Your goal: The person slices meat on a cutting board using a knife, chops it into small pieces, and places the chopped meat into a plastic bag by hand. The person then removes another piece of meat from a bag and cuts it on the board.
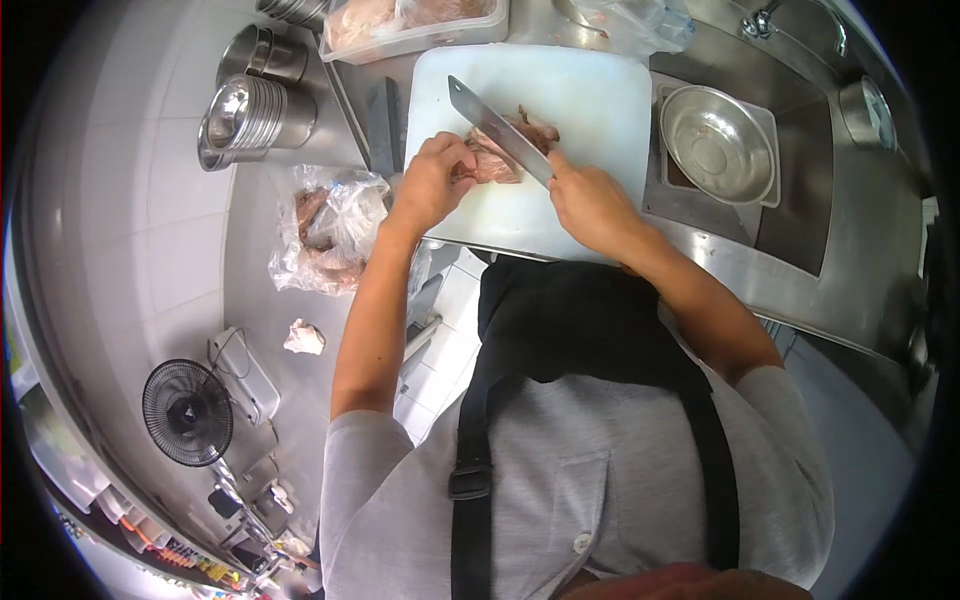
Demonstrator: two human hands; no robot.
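Observation:
A piece of brownish-pink meat (493, 168) lies on the white cutting board (600, 90). My left hand (432, 182) grips its near left end with bent fingers, the fingertips close together on the meat. In my right hand (592, 205) is the handle of a cleaver (490, 122), whose wide blade slants up and left across the meat. Darker meat pieces (537, 130) lie on the far side of the blade. Whether the edge has cut into the meat cannot be made out, and my right fingers cover most of the handle.
Left of the board are a clear plastic bag (345, 225) with meat inside and stacked steel containers (255, 115). Behind stands a plastic tub (420, 38) of raw meat. On the right, a steel bowl (715, 145) sits in the sink (800, 220). A fan (187, 412) stands lower left.

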